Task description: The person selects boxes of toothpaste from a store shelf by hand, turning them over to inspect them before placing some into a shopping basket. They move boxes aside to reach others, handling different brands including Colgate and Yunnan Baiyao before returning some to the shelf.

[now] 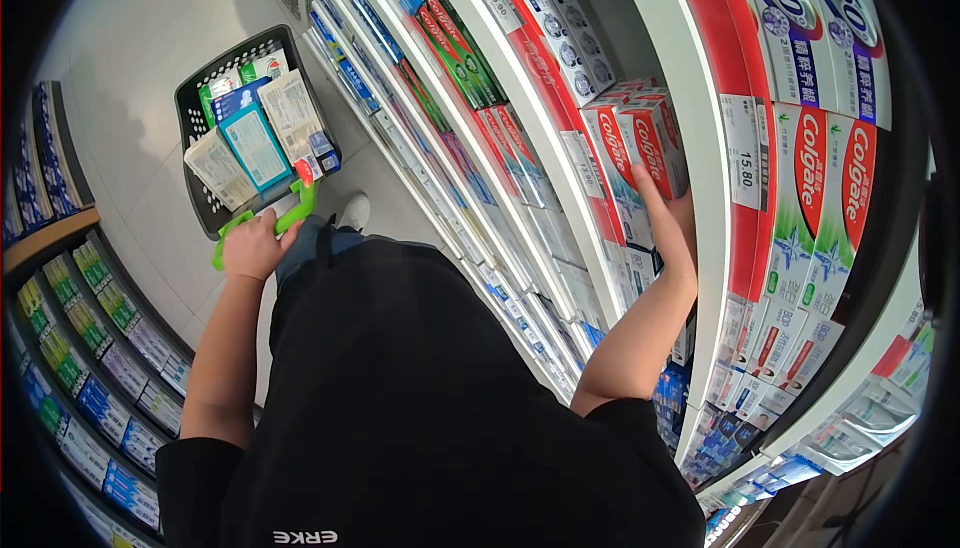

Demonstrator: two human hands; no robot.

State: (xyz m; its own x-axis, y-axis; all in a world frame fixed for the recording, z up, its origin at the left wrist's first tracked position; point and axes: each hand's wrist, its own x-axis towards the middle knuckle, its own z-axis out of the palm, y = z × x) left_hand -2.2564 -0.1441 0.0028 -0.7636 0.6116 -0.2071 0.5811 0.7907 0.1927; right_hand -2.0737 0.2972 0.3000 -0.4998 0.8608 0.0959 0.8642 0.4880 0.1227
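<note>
The right hand (pixel 667 226) reaches into the shelf bay. Its fingers (pixel 648 191) are stretched out and lie close together, flat against the face of a red Colgate toothpaste carton (pixel 655 138). The carton stands in a packed row just above the fingertips. The thumb is hidden behind the hand, so it looks as if the hand is not yet closed around the carton, though I cannot be sure. More red cartons stand touching it on the side away from the palm. A price tag (pixel 743 153) sits on the white shelf edge (pixel 700 98) just beyond the knuckles.

The carton is likely light, a thin stiff cardboard sleeve with glossy, fairly slick faces that would dent under a hard squeeze. The best hold is probably across its two narrow sides near the exposed end, thumb opposite the fingers, drawing it straight out of the row.

The left hand (pixel 250 246) has its fingers curled tight around the green handle (pixel 292 216) of a black shopping basket (pixel 190 108). Beyond those knuckles the basket holds several flat boxes, a teal box (pixel 255 146) among them.
</note>
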